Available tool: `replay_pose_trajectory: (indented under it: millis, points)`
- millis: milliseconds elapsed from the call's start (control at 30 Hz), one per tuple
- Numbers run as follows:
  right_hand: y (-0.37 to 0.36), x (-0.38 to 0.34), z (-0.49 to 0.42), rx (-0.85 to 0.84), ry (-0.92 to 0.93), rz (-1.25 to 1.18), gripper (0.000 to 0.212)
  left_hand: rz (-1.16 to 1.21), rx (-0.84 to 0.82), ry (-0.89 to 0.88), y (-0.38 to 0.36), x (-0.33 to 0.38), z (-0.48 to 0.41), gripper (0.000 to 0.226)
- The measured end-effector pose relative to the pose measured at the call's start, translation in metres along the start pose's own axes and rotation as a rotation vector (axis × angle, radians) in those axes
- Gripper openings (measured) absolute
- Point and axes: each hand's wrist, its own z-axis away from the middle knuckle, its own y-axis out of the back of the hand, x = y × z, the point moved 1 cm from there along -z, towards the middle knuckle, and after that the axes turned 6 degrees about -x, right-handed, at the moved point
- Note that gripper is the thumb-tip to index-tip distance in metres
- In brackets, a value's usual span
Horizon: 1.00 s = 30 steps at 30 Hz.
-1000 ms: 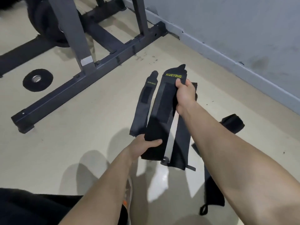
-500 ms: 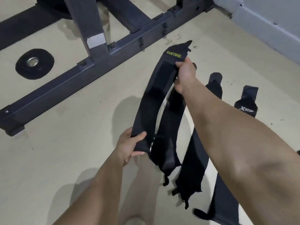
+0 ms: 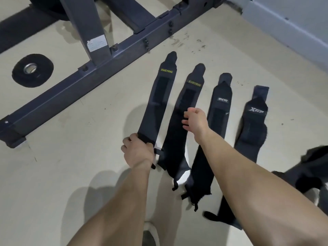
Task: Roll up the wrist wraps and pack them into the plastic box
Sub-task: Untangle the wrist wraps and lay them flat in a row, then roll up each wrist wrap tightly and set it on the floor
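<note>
Laying-out looks done, rolling not begun: four wrist wraps [image 3: 220, 107] lie flat side by side on the floor [image 3: 79, 166]. The left hand [image 3: 137, 151] grips the near end of the leftmost wrap [image 3: 159, 96]. The right hand [image 3: 196, 121] hangs loosely curled and holds nothing. The next move probably calls for rolling tightly from that end. No plastic box is in view.

Yellow lettering is being displayed on the leftmost black wrap [image 3: 154, 110], white on the XTEP wrap [image 3: 252, 132]. Beige is being shown by the floor [image 3: 71, 174].

Four wrist wraps [image 3: 220, 110] lie side by side right of the rack base [image 3: 99, 68].
</note>
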Motion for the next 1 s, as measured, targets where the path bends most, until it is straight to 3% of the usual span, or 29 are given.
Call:
replay_pose_trajectory:
  millis: [167, 333, 467, 700, 833, 1000]
  points:
    - [0.078, 0.016, 0.085, 0.107, 0.014, 0.051, 0.026, 0.089, -0.191, -0.163, -0.001, 0.047, 0.083, 0.040]
    - [0.183, 0.056, 0.187, 0.278, -0.018, -0.073, 0.006, 0.013, -0.472, -0.396, -0.024, 0.077, 0.194, 0.025]
    - [0.259, 0.102, 0.272, 0.450, -0.050, -0.217, 0.010, -0.036, -0.653, -0.445, -0.051, 0.081, 0.286, 0.006]
    - [0.349, 0.183, 0.373, 0.574, -0.070, -0.406, 0.015, -0.124, -0.789, -0.527, -0.114, 0.093, 0.401, 0.027]
    - [0.381, 0.232, 0.387, 0.642, -0.124, -0.422, 0.010, -0.166, -0.848, -0.522, -0.166, 0.083, 0.423, 0.004]
    - [0.402, 0.287, 0.363, 0.661, -0.248, -0.421, 0.019, -0.270, -0.911, -0.563, -0.229, 0.082, 0.425, 0.032]
